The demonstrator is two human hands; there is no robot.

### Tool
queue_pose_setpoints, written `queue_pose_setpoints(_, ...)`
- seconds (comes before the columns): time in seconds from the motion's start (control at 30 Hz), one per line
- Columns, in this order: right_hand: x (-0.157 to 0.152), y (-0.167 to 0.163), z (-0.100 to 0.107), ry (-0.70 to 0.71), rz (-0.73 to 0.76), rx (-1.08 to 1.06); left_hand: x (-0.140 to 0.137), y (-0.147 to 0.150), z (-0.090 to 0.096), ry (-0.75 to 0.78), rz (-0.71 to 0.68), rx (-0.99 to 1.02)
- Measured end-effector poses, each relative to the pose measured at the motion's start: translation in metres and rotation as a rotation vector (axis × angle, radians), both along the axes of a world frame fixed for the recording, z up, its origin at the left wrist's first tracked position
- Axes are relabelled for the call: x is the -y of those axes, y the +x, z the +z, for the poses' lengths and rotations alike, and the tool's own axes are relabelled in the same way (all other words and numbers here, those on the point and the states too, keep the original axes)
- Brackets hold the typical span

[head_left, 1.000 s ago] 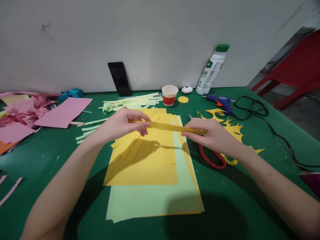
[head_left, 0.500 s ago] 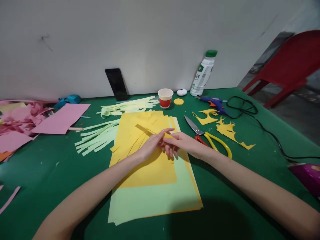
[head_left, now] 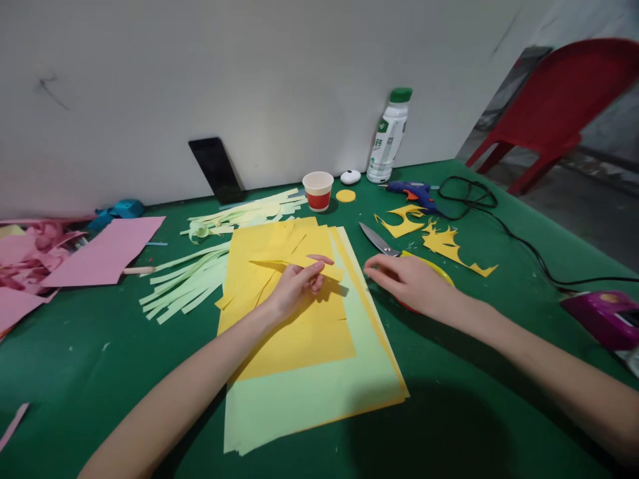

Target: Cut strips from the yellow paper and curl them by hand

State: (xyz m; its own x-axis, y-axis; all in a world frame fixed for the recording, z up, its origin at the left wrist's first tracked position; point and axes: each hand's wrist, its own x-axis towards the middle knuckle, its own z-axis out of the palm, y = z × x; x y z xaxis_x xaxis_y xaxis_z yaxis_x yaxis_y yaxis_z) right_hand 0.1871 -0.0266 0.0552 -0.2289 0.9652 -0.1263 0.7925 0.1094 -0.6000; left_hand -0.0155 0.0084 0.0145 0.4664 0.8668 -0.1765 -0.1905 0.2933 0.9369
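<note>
My left hand (head_left: 295, 287) is closed on a folded yellow paper strip (head_left: 331, 272), pinching it above a stack of paper. Yellow sheets (head_left: 299, 342) with several cut strips lie on top of pale green sheets (head_left: 309, 402). My right hand (head_left: 417, 283) hovers at the scissors (head_left: 379, 240), its fingers loosely curved and slightly apart with nothing seen between them. It covers much of the scissors' red and yellow handles; the blades point away to the left. Yellow paper scraps (head_left: 444, 246) lie just beyond that hand.
Along the wall stand a phone (head_left: 217, 170), a paper cup (head_left: 318, 199), a white case (head_left: 350, 177) and a bottle (head_left: 388, 140). A glue gun (head_left: 412, 193) with a black cord lies right. Fringed green paper (head_left: 194, 283) and pink paper (head_left: 107, 253) are left; a purple object (head_left: 602, 319) is right.
My right hand has let go of the yellow strip and moved right, over the scissors' handles. My left hand keeps the strip, shifted slightly left. The view has turned a little.
</note>
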Motion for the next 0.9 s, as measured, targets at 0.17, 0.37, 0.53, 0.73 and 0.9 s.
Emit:
queue_pose_setpoints(0.17,0.014,0.042,-0.015,0.136,-0.163,0.341,-0.003,0.0,-0.002,0.019,0.008,0.009)
queue_pose_setpoints(0.37,-0.001,0.055,-0.037,0.082,-0.138,0.364,-0.003,0.0,-0.003,0.026,0.002,0.022)
queue_pose_setpoints(0.53,-0.015,0.056,-0.032,-0.024,-0.253,0.254,-0.002,0.001,0.002,0.017,-0.02,0.008)
queue_pose_setpoints(0.73,-0.011,0.064,-0.007,-0.199,-0.283,-0.208,-0.002,0.0,0.001,0.002,-0.024,0.026)
queue_pose_setpoints(0.9,-0.006,0.047,0.0,-0.292,-0.245,-0.673,-0.003,0.0,0.0,0.016,0.01,0.043)
